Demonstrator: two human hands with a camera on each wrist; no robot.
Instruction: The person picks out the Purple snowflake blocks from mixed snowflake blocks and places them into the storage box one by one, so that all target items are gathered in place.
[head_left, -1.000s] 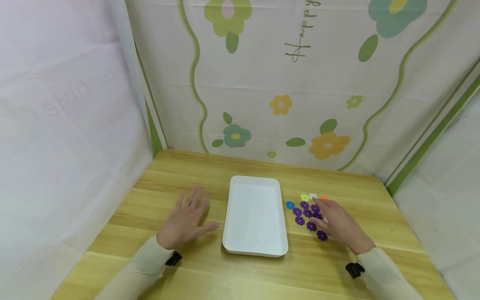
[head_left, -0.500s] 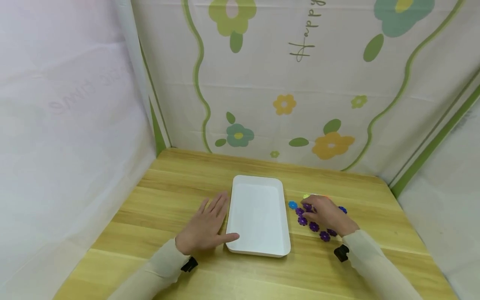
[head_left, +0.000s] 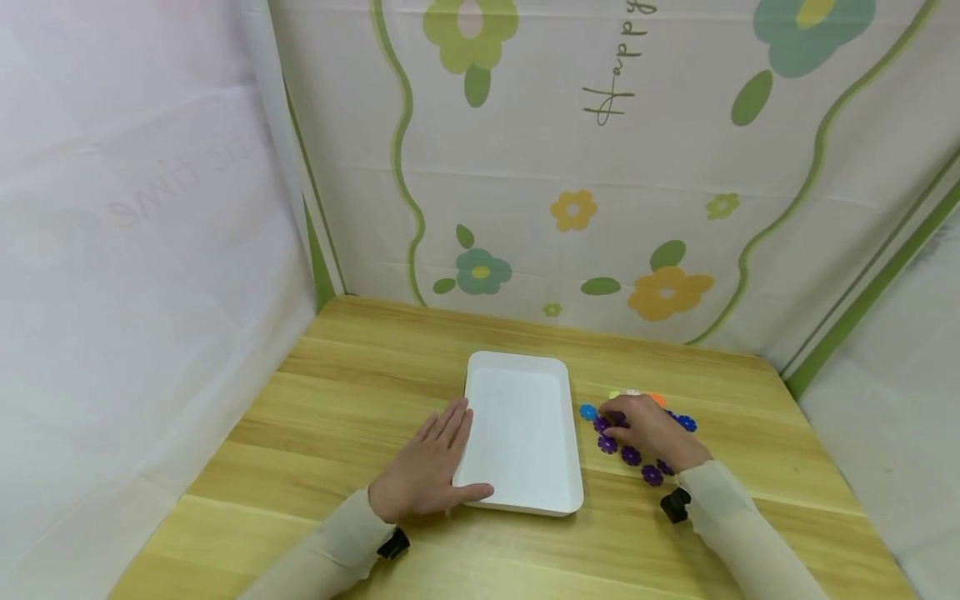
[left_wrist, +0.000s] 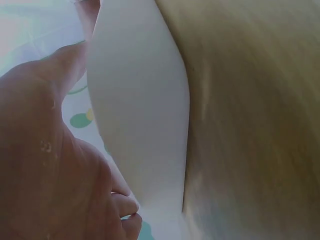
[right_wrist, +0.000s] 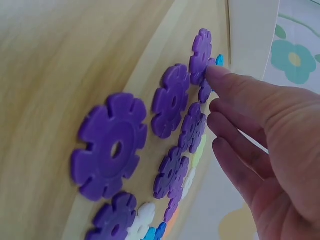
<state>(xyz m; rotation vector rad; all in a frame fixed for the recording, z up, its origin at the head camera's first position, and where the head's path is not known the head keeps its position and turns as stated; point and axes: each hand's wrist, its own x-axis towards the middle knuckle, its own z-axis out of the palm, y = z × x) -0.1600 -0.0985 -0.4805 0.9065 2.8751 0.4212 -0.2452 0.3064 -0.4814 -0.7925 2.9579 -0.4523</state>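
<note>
A shallow white tray [head_left: 521,433] lies on the wooden table. My left hand [head_left: 427,471] rests along its left rim, fingers straight and the thumb reaching over the near corner. In the left wrist view, the tray's outer wall [left_wrist: 140,110] stands beside that hand. My right hand [head_left: 652,429] is low over a cluster of small plastic flower-shaped discs, mostly purple. Its thumb and index fingertips are apart at a purple disc [right_wrist: 201,55], the thumb overlapping the far discs in the right wrist view. Another purple disc [right_wrist: 110,147] lies nearer that camera. The index fingertip is hidden there.
Around the purple discs lie a light blue disc [head_left: 588,412], a dark blue disc [head_left: 686,423], an orange disc [head_left: 657,400], plus yellow and white ones. A flower-printed cloth [head_left: 525,167] hangs behind the table, with white cloth at both sides.
My left hand has moved right from the bare table onto the tray's left rim. My right hand has shifted left over the purple discs, and its thumb and index finger have come closer together.
</note>
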